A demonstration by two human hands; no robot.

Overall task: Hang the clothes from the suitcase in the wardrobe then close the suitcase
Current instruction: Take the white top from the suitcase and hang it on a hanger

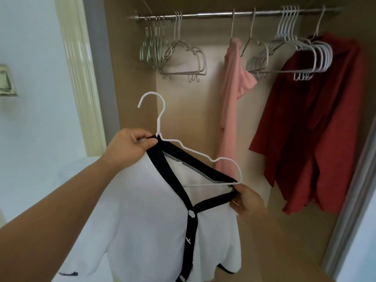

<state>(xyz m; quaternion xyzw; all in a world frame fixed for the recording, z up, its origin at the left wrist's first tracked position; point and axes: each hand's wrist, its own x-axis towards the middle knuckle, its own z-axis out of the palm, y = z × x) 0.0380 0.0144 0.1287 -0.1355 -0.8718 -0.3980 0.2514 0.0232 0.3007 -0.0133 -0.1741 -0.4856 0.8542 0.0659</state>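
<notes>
A white cardigan (146, 210) with black trim and buttons hangs partly on a white hanger (160, 119) in front of the open wardrobe. My left hand (130, 147) pinches the black collar together with the hanger's neck. My right hand (247, 202) grips the black neckline at the hanger's right end, whose shoulder stands bare above the fabric. The hanger's hook points up, well below the metal rail (213, 15). The suitcase is out of view.
On the rail hang a pink garment (232, 94), a red garment (317, 123) at the right and several empty hangers (179, 58) at the left and right. A stretch of rail left of the pink garment is free. The wardrobe's side panel (114, 78) is at left.
</notes>
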